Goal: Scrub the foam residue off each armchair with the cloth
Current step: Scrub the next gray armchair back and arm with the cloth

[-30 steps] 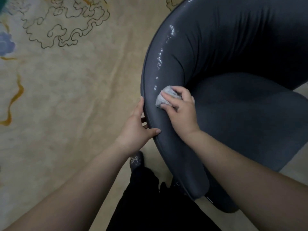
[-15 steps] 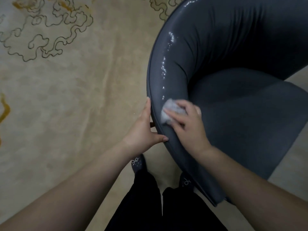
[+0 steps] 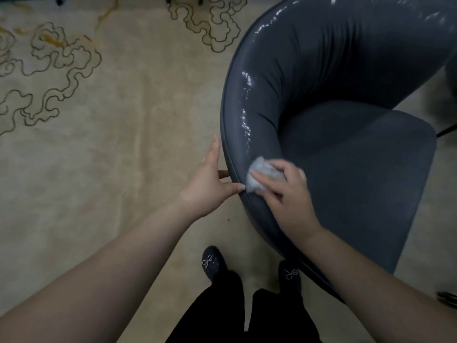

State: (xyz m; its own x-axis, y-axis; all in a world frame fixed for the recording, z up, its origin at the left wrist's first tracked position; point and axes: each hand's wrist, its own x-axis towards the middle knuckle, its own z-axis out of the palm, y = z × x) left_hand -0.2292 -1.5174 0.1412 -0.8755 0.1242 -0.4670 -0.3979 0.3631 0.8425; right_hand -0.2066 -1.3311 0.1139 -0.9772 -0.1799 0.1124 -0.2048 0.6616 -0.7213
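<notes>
Armchair (image 3: 346, 149): dark blue-grey, smooth upholstery, curved tub back running into one low arm; piped seam along outer rim. Stood at right of view on pale patterned carpet (image 3: 111, 157).

Foam residue (image 3: 246, 125): white flecks and glossy wet streaks, strung along top of arm and on up the backrest rim; none seen on seat cushion.

Cloth (image 3: 258, 178): small, pale grey, wadded into a ball, slightly blurred. Pressed on top of arm, just below lowest flecks.

Right hand (image 3: 284, 191): fingers curled over cloth, gripping it against arm.

Left hand (image 3: 210, 179): fingers straight along outer side of arm, thumb laid across rim seam, tip just beside cloth; flat, holding nothing else.

Shoes (image 3: 212, 262): dark pair with small sparkling bows, on carpet beside chair base; black trousers (image 3: 222, 313) above.
</notes>
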